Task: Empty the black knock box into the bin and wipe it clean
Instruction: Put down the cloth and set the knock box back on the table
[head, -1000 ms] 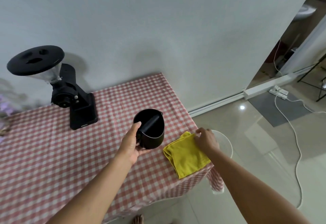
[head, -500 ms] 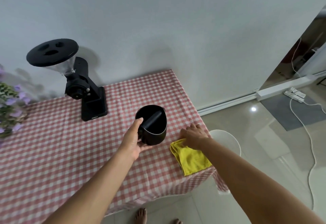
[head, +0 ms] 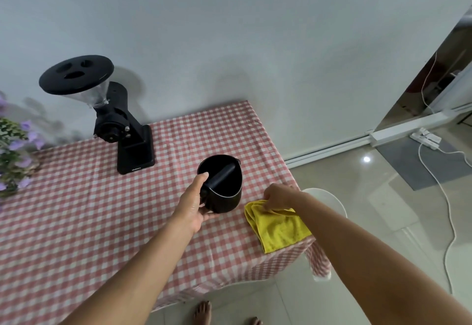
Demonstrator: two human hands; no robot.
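Observation:
The black knock box [head: 224,197] stands upright on the checked tablecloth near the table's right end, its bar running across the open top. My left hand [head: 192,203] grips its left side, thumb at the rim. A folded yellow cloth [head: 278,227] lies just right of the box at the table's corner. My right hand [head: 279,195] rests on the cloth's far edge, fingers pinching the bunched fabric. A white round bin [head: 332,200] shows on the floor beyond the table's right edge, mostly hidden by my right arm.
A black coffee grinder [head: 122,130] with a clear hopper stands at the back of the red-and-white checked table [head: 76,222]. Purple flowers [head: 15,151] sit at the far left. A white cable and power strip [head: 425,139] lie on the tiled floor.
My right hand slid from the cloth's right edge to its far left edge and has bunched the fabric there. My left hand stays on the knock box. The camera shifted.

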